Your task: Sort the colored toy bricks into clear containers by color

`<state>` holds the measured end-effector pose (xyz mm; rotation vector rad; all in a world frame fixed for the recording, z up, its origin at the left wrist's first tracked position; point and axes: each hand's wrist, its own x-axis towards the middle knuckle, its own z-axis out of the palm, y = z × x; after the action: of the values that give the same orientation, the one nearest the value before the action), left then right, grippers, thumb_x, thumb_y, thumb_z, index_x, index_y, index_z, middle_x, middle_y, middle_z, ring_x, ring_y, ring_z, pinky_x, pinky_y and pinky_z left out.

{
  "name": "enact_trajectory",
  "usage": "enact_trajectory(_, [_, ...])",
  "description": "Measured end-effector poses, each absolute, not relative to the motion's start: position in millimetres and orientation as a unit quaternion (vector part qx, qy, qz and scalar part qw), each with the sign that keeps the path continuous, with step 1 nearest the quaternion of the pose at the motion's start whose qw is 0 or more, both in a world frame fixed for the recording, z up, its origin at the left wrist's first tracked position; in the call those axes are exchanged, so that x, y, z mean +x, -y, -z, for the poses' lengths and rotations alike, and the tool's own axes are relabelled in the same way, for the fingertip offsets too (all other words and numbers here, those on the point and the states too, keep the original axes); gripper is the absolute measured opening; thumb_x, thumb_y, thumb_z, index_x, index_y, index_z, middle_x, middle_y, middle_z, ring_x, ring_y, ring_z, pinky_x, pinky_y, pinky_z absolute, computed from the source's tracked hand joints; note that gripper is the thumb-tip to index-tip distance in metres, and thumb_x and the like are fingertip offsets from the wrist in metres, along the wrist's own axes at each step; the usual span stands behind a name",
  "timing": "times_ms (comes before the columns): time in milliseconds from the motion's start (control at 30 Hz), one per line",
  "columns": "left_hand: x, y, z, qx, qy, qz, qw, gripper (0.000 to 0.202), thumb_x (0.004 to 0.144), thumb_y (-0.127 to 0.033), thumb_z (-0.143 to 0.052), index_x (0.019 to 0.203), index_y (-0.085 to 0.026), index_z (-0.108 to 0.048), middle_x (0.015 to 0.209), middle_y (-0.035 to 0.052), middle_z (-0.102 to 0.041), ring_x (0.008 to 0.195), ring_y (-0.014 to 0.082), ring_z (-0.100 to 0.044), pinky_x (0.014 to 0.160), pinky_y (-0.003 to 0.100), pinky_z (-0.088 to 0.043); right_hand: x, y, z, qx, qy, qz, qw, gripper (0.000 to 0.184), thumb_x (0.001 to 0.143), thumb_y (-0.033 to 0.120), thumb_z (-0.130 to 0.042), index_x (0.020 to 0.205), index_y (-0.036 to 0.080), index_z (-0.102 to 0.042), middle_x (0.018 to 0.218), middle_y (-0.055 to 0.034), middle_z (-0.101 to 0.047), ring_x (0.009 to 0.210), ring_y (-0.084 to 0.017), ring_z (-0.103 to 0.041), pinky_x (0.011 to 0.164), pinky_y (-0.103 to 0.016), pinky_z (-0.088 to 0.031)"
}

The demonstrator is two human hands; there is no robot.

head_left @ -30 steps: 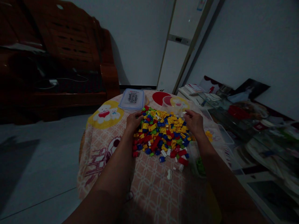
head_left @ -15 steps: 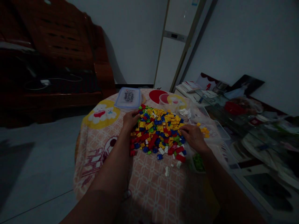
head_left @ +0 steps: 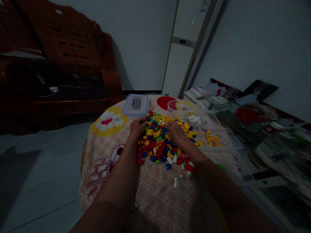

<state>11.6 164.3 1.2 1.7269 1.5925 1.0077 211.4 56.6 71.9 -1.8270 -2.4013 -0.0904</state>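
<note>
Dark brown wood is showing far left of the left fingers: a bench (head_left: pixel 80 61), standing beyond the table. Pink patterned cloth (head_left: pixel 155 197) is covering the tabletop under both hands. A blue-rimmed lid (head_left: pixel 136 105) is lying just beyond the left fingers. The left hand (head_left: pixel 137 128) is resting at the pile's left edge, fingers bent and close together; can't tell if they are pinching a brick. The mixed brick pile (head_left: pixel 157 144) is lying between the hands, starting just right of the left fingertips and running under the right ones. It is spreading loosely, showing no clear long axis. The right hand (head_left: pixel 176 133) is lying over the pile, nearer its middle than the left, fingers bending down among bricks; tips too dim, can't tell pinching or spread. A loose white brick (head_left: pixel 176 182) is lying nearer the wearer than the right fingers, long axis pointing roughly toward the wearer; right hand is nearer. White pieces (head_left: pixel 194 120) are sitting right of and beyond the right fingers. Further right, yellow bricks (head_left: pixel 213 139) are lying in a clear tray (head_left: pixel 236 142).
</note>
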Motion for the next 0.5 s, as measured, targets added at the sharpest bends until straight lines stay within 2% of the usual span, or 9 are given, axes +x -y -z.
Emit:
enact_trajectory(133, [11,-163,-5,0.648,-0.603,-0.37,0.281,0.037,0.08,-0.031,-0.063,0.113,-0.02,-0.076,0.115,0.0047,-0.075,0.109,0.0237,-0.068,0.098,0.032,-0.049,218,-56,-72,-0.611,0.785,0.031,0.097,0.023,0.091,0.014,-0.052,0.107,0.015,-0.069,0.114,-0.0159,-0.067,0.111,-0.027,-0.056,0.098,-0.038,-0.043])
enact_trajectory(300, [12,-161,-7,0.649,-0.605,-0.366,0.281,0.037,0.08,-0.03,-0.063,0.114,-0.021,-0.075,0.115,0.0047,-0.075,0.109,0.0243,-0.068,0.097,0.032,-0.05,261,-57,-74,-0.683,0.685,0.019,0.252,0.024,0.082,0.019,-0.064,0.104,0.019,-0.073,0.105,-0.0096,-0.075,0.098,-0.024,-0.066,0.092,-0.036,-0.049])
enact_trajectory(400, [12,-160,-6,0.649,-0.604,-0.367,0.282,0.037,0.081,-0.03,-0.062,0.114,-0.019,-0.075,0.115,0.0055,-0.075,0.109,0.0237,-0.068,0.098,0.031,-0.049,303,-62,-72,-0.722,0.573,-0.034,0.386,0.022,0.071,0.019,-0.068,0.092,0.017,-0.076,0.082,-0.0048,-0.076,0.079,-0.022,-0.07,0.077,-0.034,-0.055])
enact_trajectory(500, [11,-161,-5,0.654,-0.595,-0.371,0.284,0.038,0.082,-0.03,-0.061,0.115,-0.018,-0.075,0.116,0.0059,-0.075,0.109,0.0228,-0.068,0.099,0.03,-0.048,346,-67,-69,-0.742,0.424,-0.113,0.506,0.024,0.063,0.019,-0.07,0.086,0.014,-0.073,0.057,0.0018,-0.065,0.053,-0.019,-0.065,0.055,-0.031,-0.055])
